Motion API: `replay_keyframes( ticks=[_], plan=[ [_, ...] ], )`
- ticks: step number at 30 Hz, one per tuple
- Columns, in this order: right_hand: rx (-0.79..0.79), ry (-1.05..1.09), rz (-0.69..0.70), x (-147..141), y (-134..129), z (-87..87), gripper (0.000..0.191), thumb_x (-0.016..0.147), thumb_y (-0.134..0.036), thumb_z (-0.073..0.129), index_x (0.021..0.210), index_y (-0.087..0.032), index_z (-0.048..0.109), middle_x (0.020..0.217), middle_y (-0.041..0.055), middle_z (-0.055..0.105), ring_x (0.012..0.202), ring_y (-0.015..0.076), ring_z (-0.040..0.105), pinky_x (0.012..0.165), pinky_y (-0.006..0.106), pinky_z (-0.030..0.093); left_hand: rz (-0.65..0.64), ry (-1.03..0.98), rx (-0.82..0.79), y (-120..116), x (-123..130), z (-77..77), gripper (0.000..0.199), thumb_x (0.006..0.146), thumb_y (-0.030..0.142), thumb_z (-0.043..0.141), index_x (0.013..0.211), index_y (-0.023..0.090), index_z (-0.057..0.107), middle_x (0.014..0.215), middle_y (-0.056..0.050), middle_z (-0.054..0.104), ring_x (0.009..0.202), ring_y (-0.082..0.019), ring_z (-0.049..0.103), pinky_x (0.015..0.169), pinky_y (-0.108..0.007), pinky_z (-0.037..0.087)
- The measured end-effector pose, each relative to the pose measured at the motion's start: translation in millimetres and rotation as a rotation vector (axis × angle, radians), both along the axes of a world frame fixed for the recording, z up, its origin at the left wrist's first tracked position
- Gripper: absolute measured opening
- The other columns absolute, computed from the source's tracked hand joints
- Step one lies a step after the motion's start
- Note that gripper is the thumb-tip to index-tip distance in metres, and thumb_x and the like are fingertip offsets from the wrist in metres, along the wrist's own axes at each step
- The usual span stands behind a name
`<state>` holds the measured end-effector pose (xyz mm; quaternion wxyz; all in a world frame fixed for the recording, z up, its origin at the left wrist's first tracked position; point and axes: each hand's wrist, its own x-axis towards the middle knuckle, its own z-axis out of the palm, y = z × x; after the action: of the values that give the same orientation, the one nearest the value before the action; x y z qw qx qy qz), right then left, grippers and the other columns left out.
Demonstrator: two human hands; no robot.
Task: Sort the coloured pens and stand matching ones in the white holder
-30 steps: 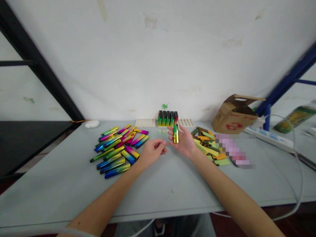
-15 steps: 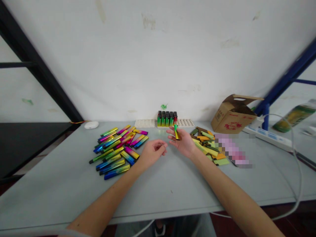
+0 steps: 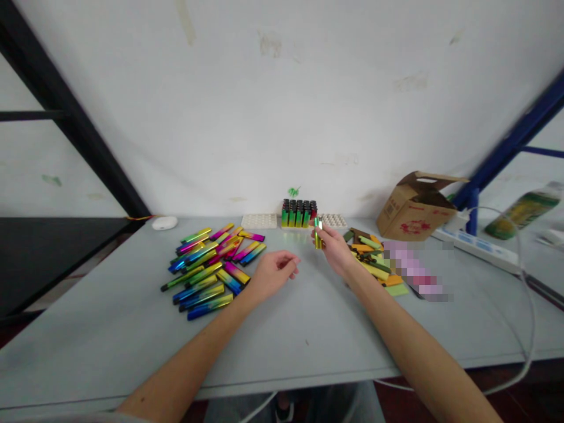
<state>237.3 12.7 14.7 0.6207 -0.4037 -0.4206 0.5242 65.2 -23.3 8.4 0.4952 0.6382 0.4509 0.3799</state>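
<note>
In the head view my right hand (image 3: 333, 244) is closed around a shiny green-and-gold lighter (image 3: 318, 235), held upright in front of the lighter block. My left hand (image 3: 277, 271) rests at the middle of the table with fingers and thumb curled together; nothing shows in it. Left of it lies a loose pile of metallic rainbow lighters (image 3: 205, 264). Several lighters with black tops stand packed upright in a block (image 3: 298, 214) by the wall. Beside my right forearm is a heap of matte yellow, green and orange lighters (image 3: 374, 258).
White perforated trays, one on the left (image 3: 259, 221) and one on the right (image 3: 333, 221), flank the block. An open cardboard box (image 3: 416, 208), a power strip (image 3: 480, 244) and a tilted bottle (image 3: 522, 211) are at right. A white case (image 3: 164, 223) sits back left. A pixelated patch covers something pink.
My right hand has turned over and closed its fingers round the lighter, which lay on the open fingers before. My left hand has hardly moved.
</note>
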Motion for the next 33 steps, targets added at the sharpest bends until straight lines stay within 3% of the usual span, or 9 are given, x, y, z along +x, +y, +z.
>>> replay_keyframes(
  ticks=[4, 9, 13, 17, 21, 24, 28, 33],
  plan=[
    [0.115, -0.112, -0.082, 0, 0, -0.1, 0.058, 0.068, -0.039, 0.072, 0.120, -0.023, 0.051, 0.066, -0.0046, 0.065, 0.062, 0.0131, 0.057, 0.060, 0.024, 0.043, 0.005, -0.002, 0.005, -1, 0, 2.5, 0.018, 0.077, 0.033, 0.060, 0.074, 0.015, 0.062, 0.059, -0.001, 0.064, 0.051, -0.011, 0.058, 0.052, -0.022, 0.047],
    [0.278, -0.392, -0.218, 5, -2, 0.2, 0.040, 0.075, -0.037, 0.066, 0.111, -0.023, 0.058, 0.065, -0.0028, 0.064, 0.054, 0.0123, 0.051, 0.051, 0.023, 0.039, -0.011, 0.010, 0.005, -1, 0, 2.3, 0.014, 0.076, 0.028, 0.059, 0.075, 0.015, 0.064, 0.060, -0.001, 0.065, 0.051, -0.011, 0.058, 0.050, -0.021, 0.046],
    [0.348, -0.426, -0.321, 13, 0, 1.4, 0.038, 0.074, -0.034, 0.068, 0.110, -0.024, 0.060, 0.075, -0.0005, 0.066, 0.063, 0.0151, 0.056, 0.057, 0.025, 0.043, -0.027, 0.019, -0.011, 2, 0, -3.2, 0.013, 0.075, 0.026, 0.058, 0.076, 0.014, 0.065, 0.062, -0.002, 0.065, 0.051, -0.011, 0.058, 0.048, -0.020, 0.045],
    [0.347, -0.479, -0.353, 17, 5, 0.4, 0.036, 0.077, -0.034, 0.064, 0.112, -0.025, 0.056, 0.082, -0.0004, 0.064, 0.058, 0.0126, 0.055, 0.054, 0.024, 0.040, -0.022, 0.020, -0.039, 3, 0, -4.2, 0.012, 0.074, 0.022, 0.056, 0.076, 0.014, 0.065, 0.061, -0.001, 0.064, 0.050, -0.010, 0.057, 0.047, -0.019, 0.044],
    [0.350, -0.512, -0.372, 17, 10, -0.7, 0.034, 0.077, -0.032, 0.063, 0.109, -0.026, 0.056, 0.084, 0.0004, 0.065, 0.067, 0.0154, 0.058, 0.061, 0.026, 0.044, -0.011, 0.028, -0.070, 2, 0, -0.3, 0.015, 0.074, 0.016, 0.051, 0.078, 0.014, 0.065, 0.060, 0.000, 0.063, 0.049, -0.009, 0.056, 0.046, -0.018, 0.043],
    [0.338, -0.495, -0.357, 17, 15, -2.5, 0.032, 0.071, -0.028, 0.067, 0.103, -0.025, 0.059, 0.078, -0.0002, 0.065, 0.072, 0.0170, 0.057, 0.065, 0.027, 0.044, -0.014, 0.026, -0.061, 2, 0, 0.8, 0.015, 0.073, 0.016, 0.051, 0.077, 0.014, 0.065, 0.059, 0.000, 0.063, 0.048, -0.009, 0.055, 0.046, -0.018, 0.042],
    [0.223, -0.341, -0.244, 17, 23, -7.1, 0.038, 0.068, -0.031, 0.069, 0.103, -0.023, 0.056, 0.066, -0.0041, 0.062, 0.061, 0.0142, 0.056, 0.059, 0.025, 0.043, -0.021, 0.024, -0.053, 2, 0, -0.2, 0.015, 0.073, 0.020, 0.052, 0.078, 0.014, 0.065, 0.060, 0.000, 0.063, 0.049, -0.009, 0.056, 0.045, -0.018, 0.041],
    [0.040, 0.066, -0.108, 19, 29, -9.1, 0.043, 0.066, -0.036, 0.072, 0.103, -0.024, 0.053, 0.085, 0.0003, 0.070, 0.077, 0.0152, 0.065, 0.069, 0.029, 0.050, -0.021, 0.017, -0.061, 3, 1, -2.2, 0.014, 0.074, 0.022, 0.054, 0.078, 0.015, 0.065, 0.060, 0.000, 0.064, 0.049, -0.009, 0.056, 0.045, -0.018, 0.041]
  ],
)
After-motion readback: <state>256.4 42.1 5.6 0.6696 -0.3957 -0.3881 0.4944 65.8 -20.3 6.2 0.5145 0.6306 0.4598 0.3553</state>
